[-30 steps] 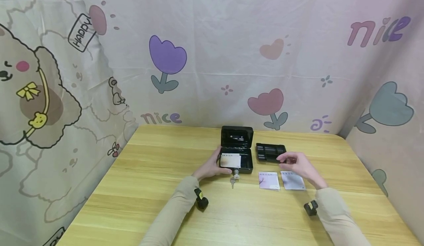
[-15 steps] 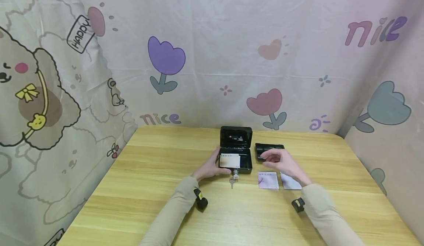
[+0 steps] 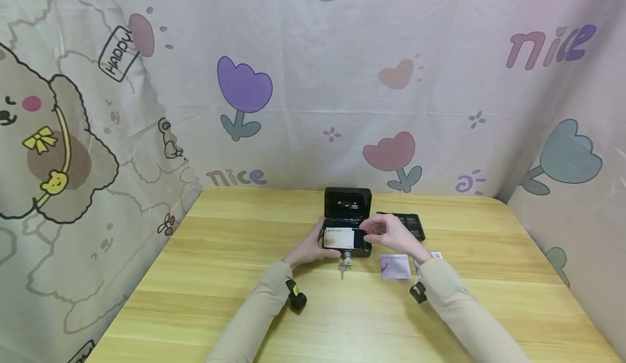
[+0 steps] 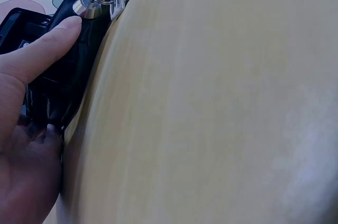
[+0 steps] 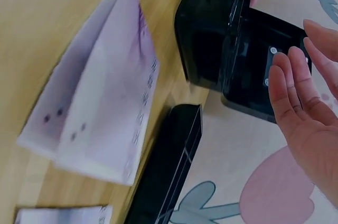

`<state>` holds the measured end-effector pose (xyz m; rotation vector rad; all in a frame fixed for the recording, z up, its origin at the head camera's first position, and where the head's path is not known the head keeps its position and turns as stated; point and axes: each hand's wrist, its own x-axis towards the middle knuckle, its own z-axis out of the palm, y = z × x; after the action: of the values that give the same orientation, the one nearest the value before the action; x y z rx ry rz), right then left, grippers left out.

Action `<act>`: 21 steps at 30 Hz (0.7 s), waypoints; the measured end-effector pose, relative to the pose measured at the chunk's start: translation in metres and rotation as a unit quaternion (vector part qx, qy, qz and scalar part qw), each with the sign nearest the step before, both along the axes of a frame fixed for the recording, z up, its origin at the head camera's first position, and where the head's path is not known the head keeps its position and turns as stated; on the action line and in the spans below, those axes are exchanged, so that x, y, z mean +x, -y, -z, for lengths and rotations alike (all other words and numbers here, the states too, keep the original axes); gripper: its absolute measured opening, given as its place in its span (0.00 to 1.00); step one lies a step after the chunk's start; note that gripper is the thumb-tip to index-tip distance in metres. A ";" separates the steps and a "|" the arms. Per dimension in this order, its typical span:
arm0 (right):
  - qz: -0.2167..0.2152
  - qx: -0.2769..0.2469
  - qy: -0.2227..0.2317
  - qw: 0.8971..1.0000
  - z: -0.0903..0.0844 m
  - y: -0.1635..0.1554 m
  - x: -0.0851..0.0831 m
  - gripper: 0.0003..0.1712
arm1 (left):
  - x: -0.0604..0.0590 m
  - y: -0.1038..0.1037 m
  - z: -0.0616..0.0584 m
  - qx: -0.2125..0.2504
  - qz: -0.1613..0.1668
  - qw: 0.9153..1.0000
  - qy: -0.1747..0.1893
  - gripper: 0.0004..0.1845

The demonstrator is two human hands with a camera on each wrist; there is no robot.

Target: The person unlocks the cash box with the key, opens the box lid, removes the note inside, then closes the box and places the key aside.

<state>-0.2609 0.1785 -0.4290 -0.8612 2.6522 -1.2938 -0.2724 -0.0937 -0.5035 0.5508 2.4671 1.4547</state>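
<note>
A black cash box (image 3: 361, 252) stands on the table with its lid (image 3: 347, 202) raised. My left hand (image 3: 311, 247) grips its left side, thumb (image 4: 63, 33) along the front near the lock. Keys (image 4: 117, 5) hang on a ring from that lock. Inside the box, on the left, lies a pale tan paper note (image 3: 338, 238). Over the box's right side is my right hand (image 3: 393, 236), fingers bent and thumb near the index finger. I cannot tell whether something small is between those fingertips; the right wrist view shows nothing there.
A black compartment tray (image 3: 413, 224) lies right of the box, partly behind my right hand. In front of it are a folded purplish note (image 3: 395, 267) and a bluish one (image 3: 437, 255), partly covered by the right sleeve. A patterned cloth (image 3: 293, 156) hangs behind the table.
My right hand has moved left, from beside the tray and bluish note, across the tray, to above the box. The left hand keeps its grip on the box.
</note>
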 end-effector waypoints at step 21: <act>-0.052 -0.008 0.026 0.998 0.011 0.042 -0.026 0.19 | 0.000 -0.001 0.001 0.008 0.006 1.000 -0.013 0.65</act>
<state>-0.2871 0.1362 -0.4398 -0.9399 2.5250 -1.2958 -0.2728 -0.0923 -0.5049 0.5897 2.4706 1.4729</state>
